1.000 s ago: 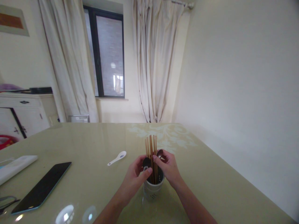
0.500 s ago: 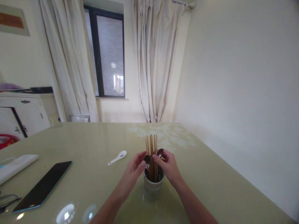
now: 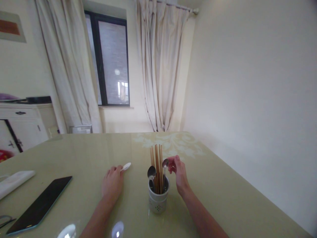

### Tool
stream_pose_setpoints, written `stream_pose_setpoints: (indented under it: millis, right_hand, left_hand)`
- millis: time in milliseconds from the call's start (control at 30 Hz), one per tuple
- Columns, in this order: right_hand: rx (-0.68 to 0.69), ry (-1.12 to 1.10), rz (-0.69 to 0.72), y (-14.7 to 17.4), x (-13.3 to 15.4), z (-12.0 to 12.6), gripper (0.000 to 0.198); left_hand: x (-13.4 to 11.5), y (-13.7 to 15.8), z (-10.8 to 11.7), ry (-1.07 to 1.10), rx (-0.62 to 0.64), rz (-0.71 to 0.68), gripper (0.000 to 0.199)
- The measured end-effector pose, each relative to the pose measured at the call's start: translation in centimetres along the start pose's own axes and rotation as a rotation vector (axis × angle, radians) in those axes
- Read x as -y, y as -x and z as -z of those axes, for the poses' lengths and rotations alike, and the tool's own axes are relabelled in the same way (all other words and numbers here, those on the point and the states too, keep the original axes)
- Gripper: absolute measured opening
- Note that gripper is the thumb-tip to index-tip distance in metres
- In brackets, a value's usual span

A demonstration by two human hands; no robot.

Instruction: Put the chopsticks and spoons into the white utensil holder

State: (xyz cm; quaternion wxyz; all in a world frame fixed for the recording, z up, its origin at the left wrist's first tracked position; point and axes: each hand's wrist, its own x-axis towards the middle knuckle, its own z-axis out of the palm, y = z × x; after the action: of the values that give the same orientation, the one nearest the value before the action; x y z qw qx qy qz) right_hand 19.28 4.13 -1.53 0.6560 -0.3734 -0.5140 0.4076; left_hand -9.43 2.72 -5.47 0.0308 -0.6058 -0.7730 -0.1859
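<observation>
My left hand (image 3: 113, 181) has its fingers closed on the handle of a white soup spoon (image 3: 127, 166), whose bowl points right and away from me. In front of me stands a pale utensil holder (image 3: 158, 202) with small cut-out holes. Several wooden chopsticks (image 3: 157, 165) rise from it, with one metal spoon (image 3: 152, 172) on the left and a second metal spoon (image 3: 165, 163) on the right. My right hand (image 3: 178, 172) is just right of that second spoon, fingers loosely bent and apart; whether a fingertip touches the spoon is unclear.
A black tablet (image 3: 41, 203) lies at the left on the glossy green table (image 3: 218, 205), near a white flat object (image 3: 16, 181). Part of a pair of scissors (image 3: 6, 220) shows at the left edge. A wall (image 3: 260, 109) runs along the table's right side.
My left hand has left the utensil holder, moved left and taken hold of the white soup spoon. My right hand has drawn back slightly from the holder. The view has shifted a little.
</observation>
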Motion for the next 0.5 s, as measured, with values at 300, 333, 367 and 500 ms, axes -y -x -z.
stream_pose_setpoints:
  millis: [300,333,367,500]
  right_hand:
    - [-0.182,0.279,0.564,1.8,3.8,0.5,0.045]
    - [-0.112,0.288,0.642,2.4,4.2,0.3,0.043]
    - [-0.040,0.294,0.711,2.9,4.5,0.1,0.042]
    - [0.156,0.317,0.831,4.9,4.9,-0.9,0.034]
  left_hand:
    - [-3.6,2.3,3.5,0.605,-0.650,-0.257,0.023]
    - [-4.4,3.3,3.9,0.641,-0.727,-0.403,0.019]
    - [-5.2,4.3,4.1,0.660,-0.793,-0.563,0.018]
    - [-7.4,7.5,3.6,0.663,-0.719,-0.899,0.037]
